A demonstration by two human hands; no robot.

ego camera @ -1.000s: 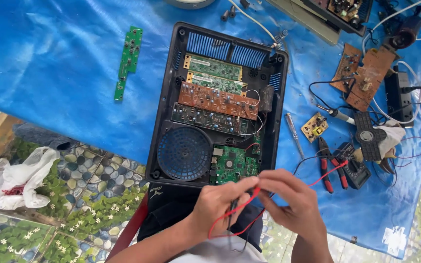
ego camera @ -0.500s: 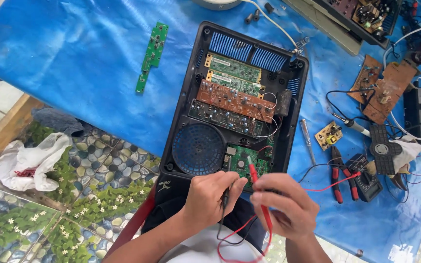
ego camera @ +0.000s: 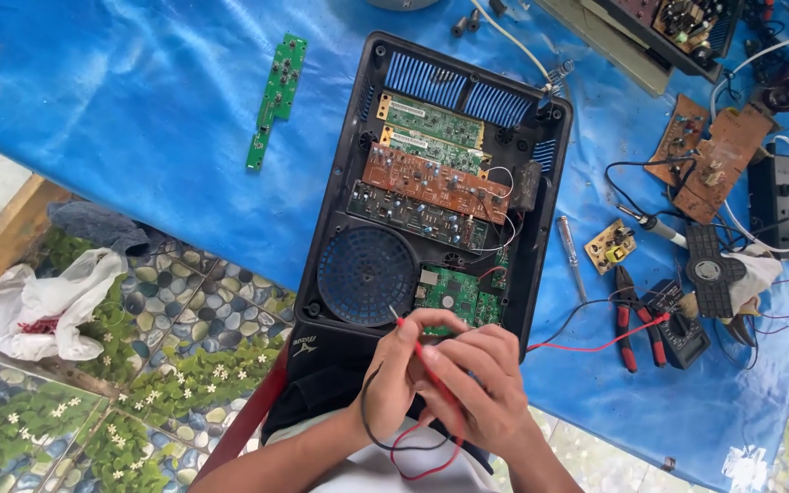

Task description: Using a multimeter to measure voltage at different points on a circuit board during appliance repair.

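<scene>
An opened black device case (ego camera: pixel 344 192) lies on a blue tarp (ego camera: pixel 139 128), with several circuit boards and a round blue grille (ego camera: pixel 367 274) inside. Both my hands meet at its near end, over a small green board (ego camera: pixel 457 294). My right hand (ego camera: pixel 486 397) grips a red test probe (ego camera: pixel 405 330) whose tip points up-left near the grille's lower edge. Pressed against it, my left hand (ego camera: pixel 402 370) is curled around a black lead (ego camera: pixel 367 415); the black probe itself is hidden. A red lead runs right to a small dark multimeter (ego camera: pixel 682 330).
Right of the case lie a screwdriver (ego camera: pixel 573 257), red-handled pliers (ego camera: pixel 627 321), a small yellow board (ego camera: pixel 610 245) and brown boards (ego camera: pixel 714 151) with wires. A long green strip board (ego camera: pixel 276 96) lies to the left. A white plastic bag (ego camera: pixel 43 301) sits on the patterned floor.
My hands have closed in on each other at the case's near end. The red probe has swung so its tip points up-left by the grille. The view has shifted slightly.
</scene>
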